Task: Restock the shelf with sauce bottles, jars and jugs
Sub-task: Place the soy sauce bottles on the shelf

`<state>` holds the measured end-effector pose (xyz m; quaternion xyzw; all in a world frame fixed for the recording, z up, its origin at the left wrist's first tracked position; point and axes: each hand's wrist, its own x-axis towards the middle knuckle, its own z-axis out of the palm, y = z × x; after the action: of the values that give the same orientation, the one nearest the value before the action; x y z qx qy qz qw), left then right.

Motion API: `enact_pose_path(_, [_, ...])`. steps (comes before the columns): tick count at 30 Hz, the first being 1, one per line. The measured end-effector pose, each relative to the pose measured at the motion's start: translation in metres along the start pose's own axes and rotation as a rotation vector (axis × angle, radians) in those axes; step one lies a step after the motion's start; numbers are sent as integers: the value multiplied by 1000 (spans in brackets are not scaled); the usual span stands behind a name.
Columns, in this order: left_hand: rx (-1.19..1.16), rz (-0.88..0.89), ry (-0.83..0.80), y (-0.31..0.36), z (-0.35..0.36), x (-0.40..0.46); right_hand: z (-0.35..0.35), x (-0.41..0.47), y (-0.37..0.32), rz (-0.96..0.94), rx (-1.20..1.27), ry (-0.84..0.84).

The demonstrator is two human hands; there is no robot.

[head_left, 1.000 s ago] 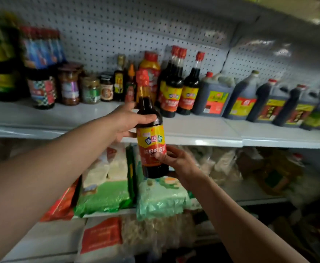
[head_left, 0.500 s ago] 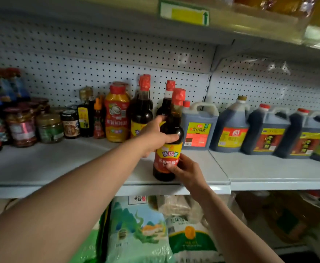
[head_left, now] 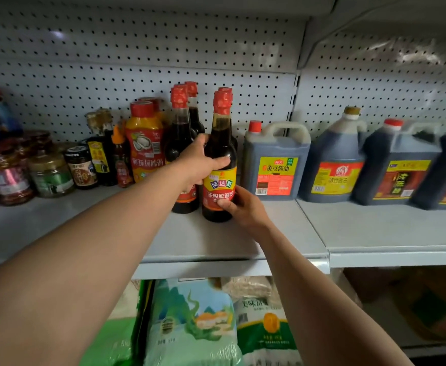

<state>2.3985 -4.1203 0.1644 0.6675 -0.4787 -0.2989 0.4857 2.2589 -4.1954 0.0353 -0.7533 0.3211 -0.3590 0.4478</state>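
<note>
Bottle now down on the shelf, no longer carried in the air.
Left hand [head_left: 199,161] gripping the soy sauce bottle [head_left: 219,165] at its shoulder, right hand [head_left: 243,207] holding its base; standing on the shelf [head_left: 243,241] beside matching bottles [head_left: 182,151], ready for release.

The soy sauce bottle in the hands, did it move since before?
Yes. The soy sauce bottle went up and back: earlier it was below the shelf edge, now its base is on the shelf among the other bottles.
</note>
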Motion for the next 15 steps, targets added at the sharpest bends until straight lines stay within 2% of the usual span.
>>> enact_pose_path(9, [73,25,44,0,3,5,-4,3,1,27,-17,-18])
enact_pose_path(13, [66,28,76,5,8,-2,-4,2,-12,61,-131,23])
enact_pose_path(15, [139,36,120,8,13,-6,-3,1,-20,109,-202,49])
